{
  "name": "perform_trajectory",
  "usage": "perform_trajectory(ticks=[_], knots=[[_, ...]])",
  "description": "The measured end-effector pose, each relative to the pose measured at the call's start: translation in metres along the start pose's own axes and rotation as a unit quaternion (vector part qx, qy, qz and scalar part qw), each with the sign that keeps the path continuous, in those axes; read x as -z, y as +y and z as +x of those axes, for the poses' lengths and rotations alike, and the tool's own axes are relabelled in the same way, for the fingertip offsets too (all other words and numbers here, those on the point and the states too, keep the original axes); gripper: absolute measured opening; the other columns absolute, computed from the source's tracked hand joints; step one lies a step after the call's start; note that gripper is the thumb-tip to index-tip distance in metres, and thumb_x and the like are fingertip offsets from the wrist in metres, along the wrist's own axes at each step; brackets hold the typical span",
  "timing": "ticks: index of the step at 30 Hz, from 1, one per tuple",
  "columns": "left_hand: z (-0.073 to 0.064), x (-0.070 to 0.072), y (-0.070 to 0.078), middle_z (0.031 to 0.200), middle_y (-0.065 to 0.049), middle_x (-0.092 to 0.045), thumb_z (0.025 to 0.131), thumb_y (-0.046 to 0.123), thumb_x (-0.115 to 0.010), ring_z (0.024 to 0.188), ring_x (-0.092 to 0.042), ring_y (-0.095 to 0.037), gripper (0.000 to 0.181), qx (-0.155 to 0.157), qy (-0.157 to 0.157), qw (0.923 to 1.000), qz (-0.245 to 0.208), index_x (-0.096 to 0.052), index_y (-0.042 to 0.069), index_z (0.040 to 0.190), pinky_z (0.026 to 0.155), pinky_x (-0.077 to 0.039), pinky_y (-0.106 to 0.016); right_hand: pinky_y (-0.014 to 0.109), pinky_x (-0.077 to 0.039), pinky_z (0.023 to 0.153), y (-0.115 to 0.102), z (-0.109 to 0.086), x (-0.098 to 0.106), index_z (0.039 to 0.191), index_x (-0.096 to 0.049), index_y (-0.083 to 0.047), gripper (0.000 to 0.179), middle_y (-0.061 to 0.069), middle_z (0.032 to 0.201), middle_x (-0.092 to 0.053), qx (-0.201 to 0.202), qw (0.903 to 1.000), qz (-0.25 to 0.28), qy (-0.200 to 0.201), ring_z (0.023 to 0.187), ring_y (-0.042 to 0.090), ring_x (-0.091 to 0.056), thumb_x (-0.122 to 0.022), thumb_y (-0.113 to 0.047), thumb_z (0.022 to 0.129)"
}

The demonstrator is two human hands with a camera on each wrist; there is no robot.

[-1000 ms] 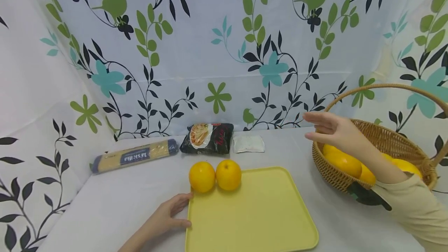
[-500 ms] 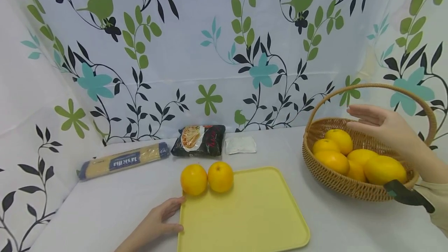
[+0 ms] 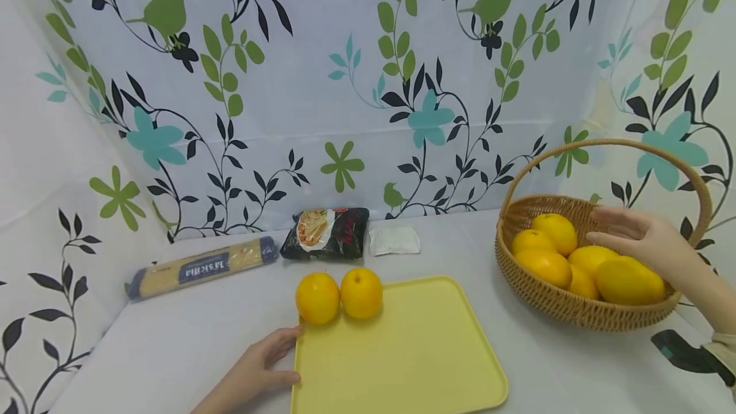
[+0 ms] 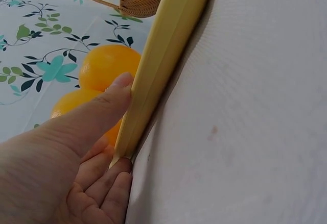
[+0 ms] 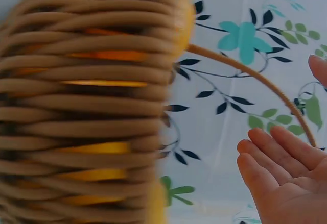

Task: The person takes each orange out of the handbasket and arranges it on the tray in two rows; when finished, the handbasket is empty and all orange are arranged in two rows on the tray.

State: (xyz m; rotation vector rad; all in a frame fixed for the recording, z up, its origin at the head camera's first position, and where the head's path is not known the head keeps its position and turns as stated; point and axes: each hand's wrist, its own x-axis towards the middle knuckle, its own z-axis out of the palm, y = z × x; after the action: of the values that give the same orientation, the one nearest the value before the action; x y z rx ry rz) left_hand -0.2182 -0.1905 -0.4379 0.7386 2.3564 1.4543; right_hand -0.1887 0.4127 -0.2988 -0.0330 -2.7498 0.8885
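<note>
Two oranges (image 3: 361, 293) sit side by side at the far left corner of a yellow tray (image 3: 402, 356). My left hand (image 3: 259, 363) rests at the tray's left edge, thumb and fingertips touching the rim, as the left wrist view also shows. My right hand (image 3: 650, 238) holds nothing; its fingers are extended over the right side of a wicker basket (image 3: 575, 315). Inside the basket lie several orange and yellow fruits, among them an orange (image 3: 554, 233) and a longer yellow fruit (image 3: 629, 281). In the right wrist view the fingers (image 5: 286, 157) are beyond the basket's woven wall.
Along the back lie a pack of spaghetti (image 3: 204, 267), a black food packet (image 3: 325, 234) and a small white packet (image 3: 394, 240). The basket's tall handle (image 3: 604, 142) arches over the fruits. A patterned cloth (image 3: 287, 82) hangs behind.
My right hand has moved right across the basket, then lowered toward the fruits. The head view has shifted slightly. My left hand stays at the tray's edge.
</note>
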Motion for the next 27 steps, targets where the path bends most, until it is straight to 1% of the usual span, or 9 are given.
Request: perform_trajectory(ticks=[1, 3, 5, 8, 12, 15, 20, 22, 27], knots=[[0.000, 0.000, 0.001, 0.133, -0.025, -0.036, 0.074, 0.023, -0.072, 0.119, -0.037, -0.036, 0.071, -0.004, 0.000, 1.0000, -0.001, -0.038, -0.007, 0.128, 0.097, -0.034, -0.035, 0.058, -0.041, 0.084, 0.004, -0.002, -0.002, 0.134, -0.034, 0.000, 0.069, 0.026, 0.131, -0.038, -0.005, 1.0000, -0.001, -0.002, 0.114, 0.037, -0.039, -0.057, -0.043, 0.085], [0.001, 0.001, 0.002, 0.133, -0.026, -0.036, 0.074, 0.021, -0.072, 0.119, -0.037, -0.037, 0.071, -0.013, 0.001, 0.9999, -0.003, -0.037, -0.008, 0.128, 0.097, -0.033, -0.036, 0.067, -0.033, 0.084, 0.007, -0.006, -0.006, 0.133, -0.032, 0.006, 0.069, 0.032, 0.130, -0.034, -0.008, 0.9997, 0.020, -0.014, 0.113, 0.050, -0.032, -0.057, -0.038, 0.087], [0.001, 0.002, 0.003, 0.133, -0.025, -0.036, 0.074, 0.022, -0.072, 0.119, -0.037, -0.037, 0.071, -0.012, 0.000, 0.9999, -0.002, -0.037, -0.008, 0.128, 0.097, -0.035, -0.034, 0.069, -0.031, 0.081, 0.006, -0.011, -0.008, 0.132, -0.030, 0.009, 0.067, 0.036, 0.129, -0.031, -0.010, 0.9994, 0.028, -0.019, 0.112, 0.055, -0.029, -0.057, -0.034, 0.088], [0.000, 0.003, 0.003, 0.132, -0.024, -0.037, 0.074, 0.023, -0.072, 0.118, -0.039, -0.036, 0.070, -0.026, 0.005, 0.9996, 0.012, -0.039, -0.007, 0.127, 0.097, -0.036, -0.029, 0.070, -0.030, 0.081, 0.003, -0.016, -0.010, 0.131, -0.029, 0.012, 0.069, 0.037, 0.128, -0.029, -0.025, 0.9994, 0.022, -0.012, 0.112, 0.056, -0.027, -0.056, -0.035, 0.088], [0.001, 0.003, 0.001, 0.131, -0.025, -0.038, 0.074, 0.021, -0.072, 0.117, -0.041, -0.033, 0.068, -0.049, 0.009, 0.9985, 0.024, -0.040, -0.007, 0.127, 0.096, -0.035, -0.021, 0.071, -0.028, 0.081, 0.002, -0.018, -0.009, 0.132, -0.023, 0.013, 0.077, 0.041, 0.128, -0.025, -0.039, 0.9987, -0.013, -0.029, 0.110, 0.058, -0.025, -0.056, -0.038, 0.087], [0.002, 0.003, 0.000, 0.133, -0.024, -0.037, 0.075, 0.021, -0.072, 0.118, -0.040, -0.033, 0.068, -0.033, 0.001, 0.9994, 0.013, -0.039, -0.007, 0.128, 0.096, -0.034, -0.021, 0.072, -0.028, 0.079, 0.007, -0.018, -0.008, 0.133, -0.022, 0.013, 0.079, 0.043, 0.126, -0.023, -0.040, 0.9971, -0.049, -0.041, 0.107, 0.059, -0.025, -0.058, -0.040, 0.085], [0.003, 0.002, 0.001, 0.134, -0.023, -0.036, 0.072, 0.029, -0.073, 0.120, -0.037, -0.035, 0.076, 0.024, -0.008, 0.9997, 0.007, -0.037, -0.005, 0.129, 0.098, -0.033, -0.039, 0.074, -0.028, 0.075, 0.015, -0.019, -0.006, 0.132, -0.024, 0.012, 0.082, 0.045, 0.124, -0.021, -0.044, 0.9943, -0.082, -0.051, 0.102, 0.061, -0.027, -0.061, -0.041, 0.082], [0.003, 0.002, 0.002, 0.134, -0.023, -0.036, 0.071, 0.030, -0.074, 0.120, -0.036, -0.036, 0.077, 0.029, -0.008, 0.9995, 0.010, -0.038, -0.006, 0.129, 0.098, -0.031, -0.043, 0.074, -0.029, 0.075, 0.016, -0.020, -0.005, 0.130, -0.024, 0.014, 0.084, 0.046, 0.121, -0.021, -0.050, 0.9925, -0.094, -0.060, 0.100, 0.061, -0.027, -0.062, -0.042, 0.081], [0.001, 0.001, 0.001, 0.133, -0.025, -0.037, 0.072, 0.027, -0.073, 0.120, -0.036, -0.037, 0.074, 0.023, -0.007, 0.9996, 0.013, -0.038, -0.007, 0.128, 0.097, -0.032, -0.039, 0.070, -0.034, 0.076, 0.023, -0.020, -0.006, 0.124, -0.022, 0.022, 0.092, 0.047, 0.115, -0.026, -0.051, 0.9878, -0.121, -0.083, 0.097, 0.059, -0.031, -0.067, -0.042, 0.076]])
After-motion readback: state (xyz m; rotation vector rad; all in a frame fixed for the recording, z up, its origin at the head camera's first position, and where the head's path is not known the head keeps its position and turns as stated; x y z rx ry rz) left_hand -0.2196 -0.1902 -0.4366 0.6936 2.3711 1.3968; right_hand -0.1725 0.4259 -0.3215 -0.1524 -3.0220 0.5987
